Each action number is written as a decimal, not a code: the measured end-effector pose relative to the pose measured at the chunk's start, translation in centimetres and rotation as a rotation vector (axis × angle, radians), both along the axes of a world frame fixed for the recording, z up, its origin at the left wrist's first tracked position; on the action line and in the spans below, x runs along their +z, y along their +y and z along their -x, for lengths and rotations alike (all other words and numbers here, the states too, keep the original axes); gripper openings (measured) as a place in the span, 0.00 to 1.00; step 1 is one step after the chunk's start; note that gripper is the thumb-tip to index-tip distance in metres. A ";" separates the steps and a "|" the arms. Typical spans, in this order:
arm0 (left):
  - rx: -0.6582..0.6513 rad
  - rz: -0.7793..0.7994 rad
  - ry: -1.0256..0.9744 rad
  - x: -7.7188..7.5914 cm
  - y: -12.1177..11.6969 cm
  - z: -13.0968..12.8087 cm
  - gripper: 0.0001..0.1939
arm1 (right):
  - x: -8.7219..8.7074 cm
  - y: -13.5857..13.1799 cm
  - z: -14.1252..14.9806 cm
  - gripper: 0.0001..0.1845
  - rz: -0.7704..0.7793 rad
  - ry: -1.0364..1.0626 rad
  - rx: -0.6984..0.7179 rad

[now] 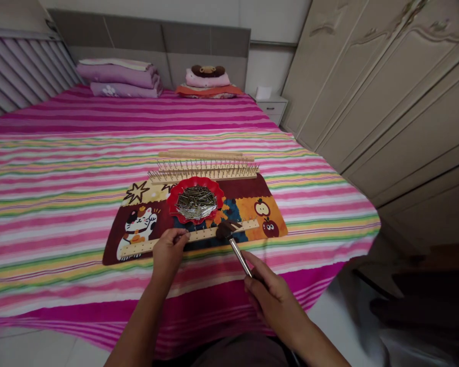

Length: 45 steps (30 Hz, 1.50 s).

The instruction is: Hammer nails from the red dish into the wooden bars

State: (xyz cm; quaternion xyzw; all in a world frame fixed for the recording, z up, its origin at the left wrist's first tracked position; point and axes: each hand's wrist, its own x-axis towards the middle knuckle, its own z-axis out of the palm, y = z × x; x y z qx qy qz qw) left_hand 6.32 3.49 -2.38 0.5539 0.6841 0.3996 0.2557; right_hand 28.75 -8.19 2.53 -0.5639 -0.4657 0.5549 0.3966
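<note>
My right hand is wrapped around the metal handle of a claw hammer. The hammer's dark head hangs over a light wooden strip that lies across a patterned mat. At the strip's middle, my left hand pinches a nail, mostly hidden by the thumb and fingertips. To the right of those fingers, a few nails stand upright in the strip; small dots or holes mark its left part. Just beyond the strip sits a red scalloped bowl full of loose nails.
Behind the bowl lie wooden strips bristling with upright nails, and bare strips further back. The mat rests on a striped bedspread. Folded bedding is by the headboard; wardrobes stand at right.
</note>
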 end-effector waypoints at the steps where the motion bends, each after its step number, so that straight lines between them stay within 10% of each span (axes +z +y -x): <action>1: -0.005 -0.015 0.021 0.0 0.0 -0.1 0.10 | 0.2 0.2 0.3 0.24 -0.002 0.001 0.033; 18: -0.033 -0.017 0.103 -0.3 0.0 -0.3 0.08 | 2.1 5.1 4.9 0.26 -0.120 -0.072 0.295; 32: -0.028 -0.013 0.216 3.1 2.4 1.1 0.13 | 0.2 0.2 -0.7 0.26 0.030 0.108 -0.234; 37: -0.252 0.103 0.630 4.1 6.7 -0.7 0.09 | -0.7 -0.3 -1.6 0.28 0.077 0.084 -0.274; 45: -0.223 0.323 0.839 4.7 8.8 -1.7 0.05 | -0.4 -0.2 -1.6 0.27 0.097 0.083 -0.267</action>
